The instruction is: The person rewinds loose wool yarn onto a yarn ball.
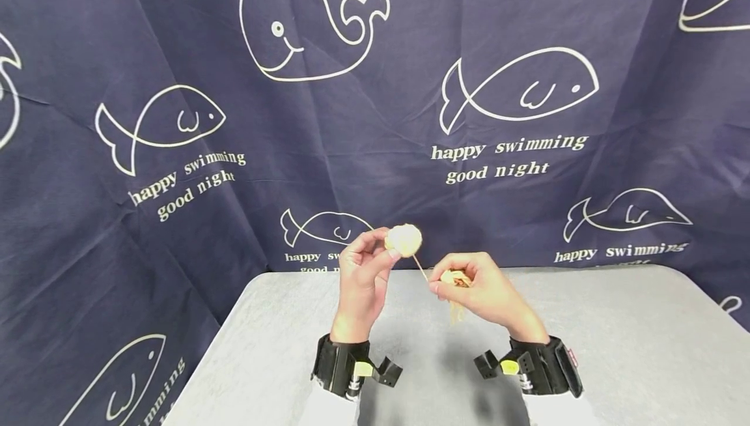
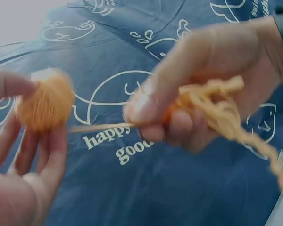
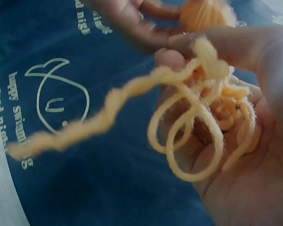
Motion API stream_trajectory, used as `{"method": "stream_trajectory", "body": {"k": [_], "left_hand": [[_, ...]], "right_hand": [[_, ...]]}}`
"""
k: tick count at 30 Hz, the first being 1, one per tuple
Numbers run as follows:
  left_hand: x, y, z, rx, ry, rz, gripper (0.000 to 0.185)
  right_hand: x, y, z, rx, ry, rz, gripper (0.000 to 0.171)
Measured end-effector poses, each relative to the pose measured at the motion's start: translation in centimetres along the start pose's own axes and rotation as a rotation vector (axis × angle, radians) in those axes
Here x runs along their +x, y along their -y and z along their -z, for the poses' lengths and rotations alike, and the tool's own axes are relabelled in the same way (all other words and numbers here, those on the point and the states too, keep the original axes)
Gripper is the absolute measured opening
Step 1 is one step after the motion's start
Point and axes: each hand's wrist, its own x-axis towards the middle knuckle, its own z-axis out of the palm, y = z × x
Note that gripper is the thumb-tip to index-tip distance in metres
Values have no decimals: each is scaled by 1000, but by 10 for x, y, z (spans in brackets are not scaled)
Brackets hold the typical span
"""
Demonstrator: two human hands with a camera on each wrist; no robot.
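Small pale-orange yarn ball (image 1: 403, 240) pinched by left hand (image 1: 360, 276); right hand (image 1: 483, 289), at 3 o'clock, grips loose yarn loops (image 3: 203, 127).

Left hand (image 2: 19, 160) fingers (image 2: 54, 150) cradle yarn ball (image 2: 45, 100); right hand (image 2: 212, 75) pinches taut strand (image 2: 101, 127), loose loops (image 2: 221, 106) bunched.

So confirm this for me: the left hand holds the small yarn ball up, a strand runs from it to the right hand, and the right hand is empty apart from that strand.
Not quite. The left hand does hold the yarn ball, and the strand runs to the right hand. But the right hand is not otherwise empty: the right wrist view shows loose yarn loops bunched in its palm.
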Motion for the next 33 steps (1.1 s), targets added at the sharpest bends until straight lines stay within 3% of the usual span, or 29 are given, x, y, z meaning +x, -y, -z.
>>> {"method": "stream_trajectory", "body": {"k": [2,4,8,10,13,16,19,21,23,25,27,29,33], "left_hand": [[1,2,2,102,-67,-45,34],[2,4,4,270,-91,-117,29],[2,11,9,650,-58,-287,25],[1,13,11,808,-19,-329,23],[0,15,12,988,58,-293,20],[-3,11,12,1060,190,-140,20],[-5,7,12,1007,378,38,22],[-5,4,12,909,510,123,25],[-5,2,12,778,628,158,26],[-4,0,12,621,703,161,27],[-4,-3,10,463,731,144,26],[-3,-4,7,324,709,115,27],[-2,-4,2,137,547,39,26]], "right_hand": [[0,3,-3,3,12,34,11],[-1,7,-3,-2,-8,63,13],[-3,14,1,-22,-87,90,16],[-4,16,5,-38,-134,98,17],[-5,18,9,-46,-213,101,16],[-6,20,13,-8,-300,99,13],[-6,20,16,73,-374,108,8],[-6,19,17,114,-412,110,8],[-5,17,18,128,-436,106,9],[-4,13,19,123,-444,84,10],[-3,8,18,84,-432,59,10],[-2,3,17,35,-406,30,9],[0,-2,12,-53,-313,-14,7]]}}
